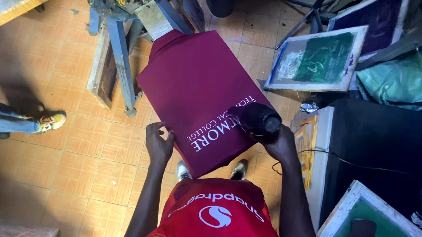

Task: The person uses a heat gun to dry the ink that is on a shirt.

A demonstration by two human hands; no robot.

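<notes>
Your right hand point(281, 144) grips a black heat gun point(257, 119) over the white print; your left hand point(158, 141), fingers loose, steadies the maroon shirt point(194, 83) at centre frame. Print laid, drying underway.

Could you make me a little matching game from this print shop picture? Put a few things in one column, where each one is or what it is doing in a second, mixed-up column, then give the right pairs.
Things:
1. maroon garment
2. black heat gun
3. left hand
4. green screen frame

Places or states:
A. leans among clutter at the upper right
B. lies stretched flat on the press platen, white lettering up
C. held in the right hand, over the lettering
D. rests on the near left edge of the garment

Pairs: 1-B, 2-C, 3-D, 4-A
</notes>
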